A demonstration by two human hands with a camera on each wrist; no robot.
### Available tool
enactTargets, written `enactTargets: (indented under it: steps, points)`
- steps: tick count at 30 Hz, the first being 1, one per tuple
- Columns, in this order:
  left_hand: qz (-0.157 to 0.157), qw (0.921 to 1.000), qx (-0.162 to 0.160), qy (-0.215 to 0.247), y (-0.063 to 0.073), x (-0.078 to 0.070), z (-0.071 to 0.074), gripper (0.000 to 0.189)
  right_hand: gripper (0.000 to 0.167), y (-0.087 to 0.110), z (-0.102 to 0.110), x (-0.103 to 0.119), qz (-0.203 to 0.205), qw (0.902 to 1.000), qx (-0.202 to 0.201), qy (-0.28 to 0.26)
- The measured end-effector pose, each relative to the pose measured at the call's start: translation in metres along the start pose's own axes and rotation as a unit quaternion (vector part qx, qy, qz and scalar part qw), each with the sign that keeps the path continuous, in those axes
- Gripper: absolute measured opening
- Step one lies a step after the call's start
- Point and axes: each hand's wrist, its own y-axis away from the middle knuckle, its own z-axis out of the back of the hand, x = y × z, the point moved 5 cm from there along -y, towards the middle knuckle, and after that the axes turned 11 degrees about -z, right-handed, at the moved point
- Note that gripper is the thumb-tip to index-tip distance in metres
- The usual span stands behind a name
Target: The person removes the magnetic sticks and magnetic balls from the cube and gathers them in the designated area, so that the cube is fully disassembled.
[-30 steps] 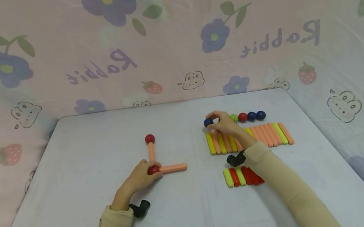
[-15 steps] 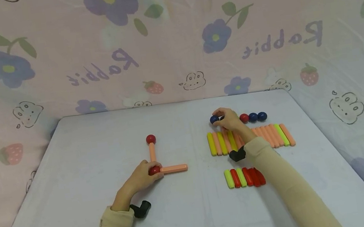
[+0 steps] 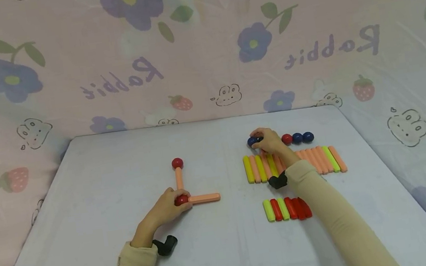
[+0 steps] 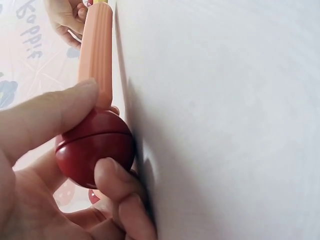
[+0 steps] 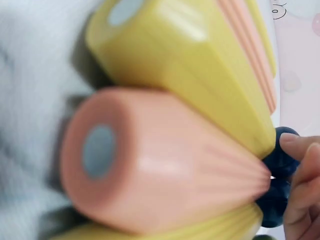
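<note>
My left hand [image 3: 168, 206] holds a red ball [image 4: 95, 147] between thumb and fingers on the white table. From this ball a peach stick [image 3: 204, 198] points right and another peach stick [image 3: 179, 178] points away, with a second red ball [image 3: 178, 163] at its far end. At the back right, my right hand [image 3: 268, 140] pinches a dark blue ball [image 3: 253, 142] at the left end of a row of balls. In the right wrist view another dark blue ball [image 5: 275, 202] sits right beside the pinched one. The hand hides part of the row.
Right of that hand lie a red ball [image 3: 287, 139] and two dark blue balls [image 3: 302, 137]. Below runs a row of yellow and peach sticks [image 3: 319, 160], partly under the right forearm. Nearer lie several short green and red sticks [image 3: 276, 210]. A patterned cloth [image 3: 193, 54] hangs behind the table.
My right hand has shifted a little to the right with the pinched blue ball, now covering the green ball. The left hand keeps its hold on the red ball.
</note>
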Motion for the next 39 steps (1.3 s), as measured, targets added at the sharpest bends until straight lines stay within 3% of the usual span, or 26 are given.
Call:
enactTargets:
  steps: [11,19,26,33,39]
  points:
    - [0.019,0.9997,0.014,-0.007,0.002,-0.002,-0.001,0.021,0.042,0.006,0.001,0.002,0.013,0.9998,-0.015,-0.006]
    - [0.005,0.9998,0.018,0.007,0.009,-0.005,0.002,0.036,0.038,0.042,-0.01,0.019,0.062,0.9958,-0.068,0.003]
    - [-0.067,0.9975,-0.024,0.005,0.015,-0.008,0.01,0.038,0.034,0.081,-0.047,0.041,0.137,0.9899,-0.036,0.003]
    - [-0.044,0.9982,-0.041,0.007,0.016,-0.006,0.012,0.033,0.029,0.114,-0.093,0.065,0.231,0.9728,0.01,0.011]
    - [-0.042,0.9974,-0.056,0.018,0.017,-0.003,0.012,0.031,0.031,0.132,-0.131,0.084,0.268,0.9619,0.046,0.026]
